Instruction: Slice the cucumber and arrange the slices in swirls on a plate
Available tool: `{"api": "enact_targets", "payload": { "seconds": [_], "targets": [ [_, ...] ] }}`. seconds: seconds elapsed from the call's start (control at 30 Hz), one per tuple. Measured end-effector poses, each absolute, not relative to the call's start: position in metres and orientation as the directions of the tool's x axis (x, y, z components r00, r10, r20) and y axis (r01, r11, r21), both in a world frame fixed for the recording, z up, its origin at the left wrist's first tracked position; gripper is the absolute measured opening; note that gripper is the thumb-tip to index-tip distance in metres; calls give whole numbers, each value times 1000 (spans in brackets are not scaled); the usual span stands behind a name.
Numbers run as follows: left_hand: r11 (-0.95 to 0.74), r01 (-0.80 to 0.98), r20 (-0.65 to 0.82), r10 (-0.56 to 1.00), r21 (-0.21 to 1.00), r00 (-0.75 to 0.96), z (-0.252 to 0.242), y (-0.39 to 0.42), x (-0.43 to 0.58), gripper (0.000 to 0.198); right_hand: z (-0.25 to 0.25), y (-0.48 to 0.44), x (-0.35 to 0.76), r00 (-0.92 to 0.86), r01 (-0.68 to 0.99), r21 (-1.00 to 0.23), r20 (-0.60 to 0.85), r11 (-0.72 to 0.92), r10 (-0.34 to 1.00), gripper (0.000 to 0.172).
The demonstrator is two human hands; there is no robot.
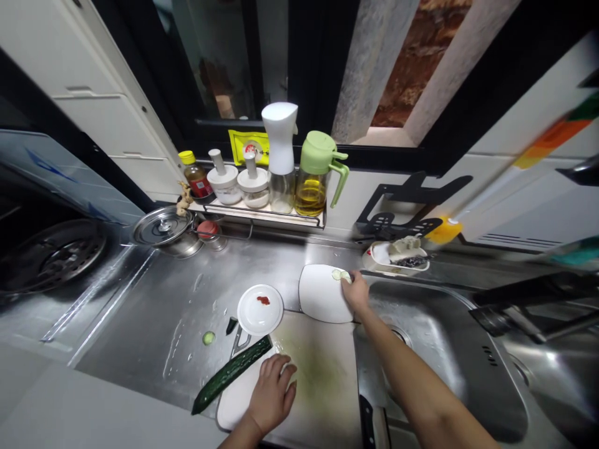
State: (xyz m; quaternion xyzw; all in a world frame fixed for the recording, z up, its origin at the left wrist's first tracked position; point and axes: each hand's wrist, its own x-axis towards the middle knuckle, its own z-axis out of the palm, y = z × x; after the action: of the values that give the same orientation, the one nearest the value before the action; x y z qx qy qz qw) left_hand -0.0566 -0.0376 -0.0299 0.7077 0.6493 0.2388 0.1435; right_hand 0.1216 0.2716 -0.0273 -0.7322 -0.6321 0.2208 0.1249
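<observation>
My right hand [356, 292] reaches over a white plate [322, 299], fingertips pinched on a pale cucumber slice [345, 275] near its upper right edge. Another slice [336, 274] lies beside it. Over the cutting board [322, 368], my left hand [274, 390] is loosely bent, thumb apart from the fingers, with nothing visible in it. Just left of that hand, a long dark green cucumber [231, 374] lies slanted across the board's edge. Wet green stains mark the board. A cucumber end piece [208, 338] and a dark green bit [231, 325] are on the steel counter.
A small round plate [259, 318] holds some red bits. To the right is the sink [444, 337], with a black-handled knife [367, 421] by the board. Behind, a rack [281, 218] carries jars, a green-lidded oil jug [312, 181] and a sauce bottle [196, 178]. A lidded pot [163, 227] stands left.
</observation>
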Motion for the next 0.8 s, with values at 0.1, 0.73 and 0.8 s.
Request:
{"api": "enact_targets", "payload": {
  "seconds": [0.1, 0.73, 0.8],
  "targets": [
    [-130, 852, 146, 987, 507, 63, -31, -38, -58, 31, -29, 277, 123, 76, 856, -500, -137, -135, 988, 63],
    [-139, 860, 167, 984, 492, 64, -29, -37, -58, 29, 13, 216, 215, 99, 748, -630, -204, -208, 974, 27],
    [-144, 857, 166, 984, 495, 70, -31, -38, -59, 30, 33, 157, 248, 64, 788, -575, -280, -221, 958, 22]
  ]
}}
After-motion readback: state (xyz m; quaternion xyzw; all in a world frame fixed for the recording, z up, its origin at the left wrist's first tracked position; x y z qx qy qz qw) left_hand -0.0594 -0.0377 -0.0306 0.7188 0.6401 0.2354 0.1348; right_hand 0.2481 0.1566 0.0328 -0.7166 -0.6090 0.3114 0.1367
